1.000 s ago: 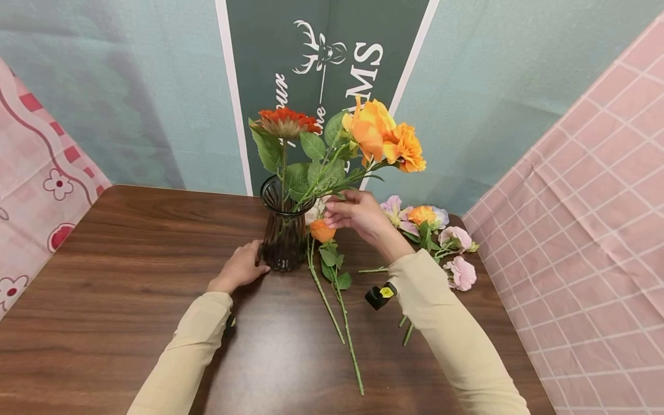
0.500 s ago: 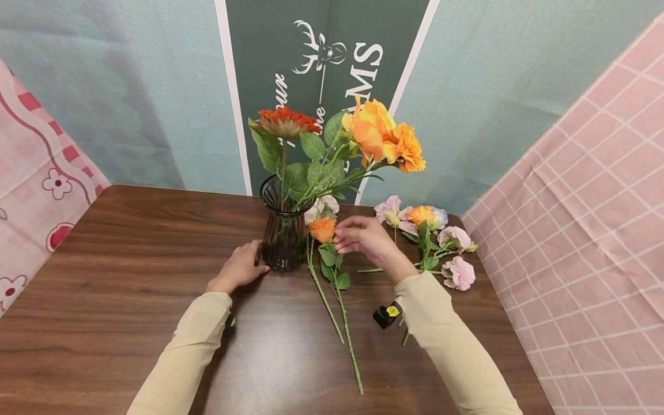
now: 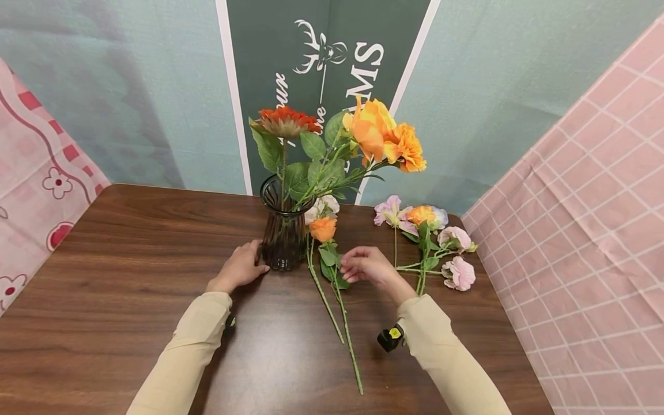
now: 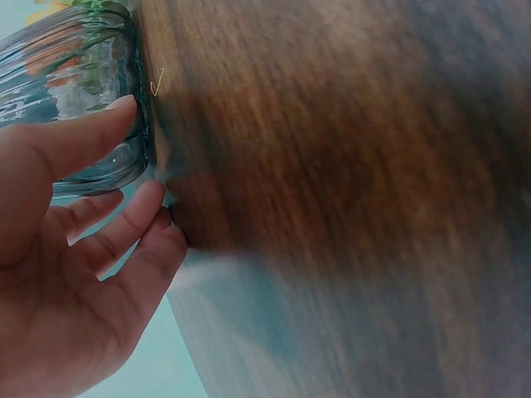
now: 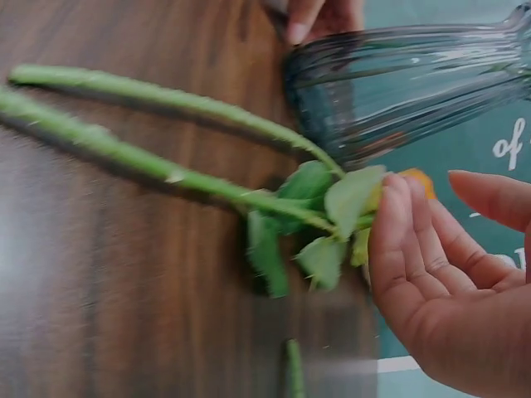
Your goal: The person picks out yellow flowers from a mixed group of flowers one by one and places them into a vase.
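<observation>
A dark ribbed glass vase [image 3: 284, 239] stands upright on the wooden table. In it are a red-orange flower [image 3: 288, 122] and two orange-yellow blooms [image 3: 374, 128] leaning right. My left hand [image 3: 241, 266] holds the vase low on its left side, thumb in front and fingers behind, as the left wrist view shows. An orange rose [image 3: 323, 229] lies on the table right of the vase, its stem toward me. My right hand [image 3: 367, 266] hovers at the rose's leaves [image 5: 355, 203], fingers loosely bent and thumb apart from them, nothing between.
A second green stem [image 3: 325, 297] lies beside the rose's. A pale flower [image 3: 327, 206] sits behind the rose. Several more flowers lie on the right, among them a pink carnation [image 3: 459, 273] and a lilac bloom [image 3: 390, 212]. Cloth-covered walls rise behind and at both sides.
My right hand has come away from the stems by the vase's mouth, down and toward me, past the orange rose to its leaves. My left hand and the vase have stayed in place.
</observation>
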The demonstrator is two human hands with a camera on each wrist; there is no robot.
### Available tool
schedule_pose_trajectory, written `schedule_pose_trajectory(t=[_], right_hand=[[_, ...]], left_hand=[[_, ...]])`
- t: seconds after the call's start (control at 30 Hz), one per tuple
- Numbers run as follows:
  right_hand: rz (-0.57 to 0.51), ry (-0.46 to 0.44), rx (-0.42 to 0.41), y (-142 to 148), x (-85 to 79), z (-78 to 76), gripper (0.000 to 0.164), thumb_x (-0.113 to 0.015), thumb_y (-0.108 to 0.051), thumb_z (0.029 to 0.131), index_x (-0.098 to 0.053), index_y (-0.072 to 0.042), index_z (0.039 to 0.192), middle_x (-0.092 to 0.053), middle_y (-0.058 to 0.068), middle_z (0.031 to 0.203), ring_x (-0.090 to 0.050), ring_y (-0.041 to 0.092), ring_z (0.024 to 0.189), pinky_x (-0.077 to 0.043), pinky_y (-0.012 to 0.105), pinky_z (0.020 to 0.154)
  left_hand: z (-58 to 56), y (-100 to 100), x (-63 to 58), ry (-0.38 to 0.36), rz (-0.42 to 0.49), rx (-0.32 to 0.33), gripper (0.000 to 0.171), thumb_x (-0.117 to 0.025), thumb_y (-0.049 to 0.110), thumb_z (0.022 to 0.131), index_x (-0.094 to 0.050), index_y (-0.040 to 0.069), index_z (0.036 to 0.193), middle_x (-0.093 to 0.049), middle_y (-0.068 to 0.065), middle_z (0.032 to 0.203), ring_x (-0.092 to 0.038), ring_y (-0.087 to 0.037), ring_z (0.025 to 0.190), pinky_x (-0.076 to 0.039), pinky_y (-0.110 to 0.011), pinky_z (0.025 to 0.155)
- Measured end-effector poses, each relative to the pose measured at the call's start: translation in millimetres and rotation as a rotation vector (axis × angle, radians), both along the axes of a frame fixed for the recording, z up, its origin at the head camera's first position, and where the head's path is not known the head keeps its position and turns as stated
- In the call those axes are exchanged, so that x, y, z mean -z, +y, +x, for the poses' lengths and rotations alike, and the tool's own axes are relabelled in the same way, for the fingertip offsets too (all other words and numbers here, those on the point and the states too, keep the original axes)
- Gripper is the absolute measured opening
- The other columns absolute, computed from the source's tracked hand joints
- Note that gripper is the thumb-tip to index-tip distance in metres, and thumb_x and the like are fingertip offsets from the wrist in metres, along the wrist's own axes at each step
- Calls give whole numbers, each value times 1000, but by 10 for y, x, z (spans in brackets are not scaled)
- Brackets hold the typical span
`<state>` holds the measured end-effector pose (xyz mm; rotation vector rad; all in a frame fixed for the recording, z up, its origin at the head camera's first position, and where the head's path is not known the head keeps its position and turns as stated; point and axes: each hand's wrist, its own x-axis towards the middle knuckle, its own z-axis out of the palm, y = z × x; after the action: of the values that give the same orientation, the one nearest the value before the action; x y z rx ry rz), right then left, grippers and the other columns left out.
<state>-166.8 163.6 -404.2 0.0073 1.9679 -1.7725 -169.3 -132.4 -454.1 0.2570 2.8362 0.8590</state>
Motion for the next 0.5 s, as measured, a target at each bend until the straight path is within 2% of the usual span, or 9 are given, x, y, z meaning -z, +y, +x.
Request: schedule_pose_trajectory(t=[0.23, 0.5], right_hand=[[97, -68, -37, 60, 190, 74, 9, -53, 2, 86, -58, 9, 89, -59, 8, 65, -55, 12, 49, -47, 24, 49], [146, -85, -63, 62, 271, 149, 6, -56, 3, 82, -56, 8, 83, -58, 9, 63, -53, 11, 47, -46, 23, 46]], left_hand=[[12, 5, -4, 2, 3, 1, 64, -65, 17, 85, -33, -6, 135, -52, -16, 91, -46, -38, 102, -39, -48, 79], [11, 13, -18, 2, 3, 0, 63, -65, 17, 84, -34, -6, 134, -52, -16, 91, -46, -37, 100, -40, -48, 77]])
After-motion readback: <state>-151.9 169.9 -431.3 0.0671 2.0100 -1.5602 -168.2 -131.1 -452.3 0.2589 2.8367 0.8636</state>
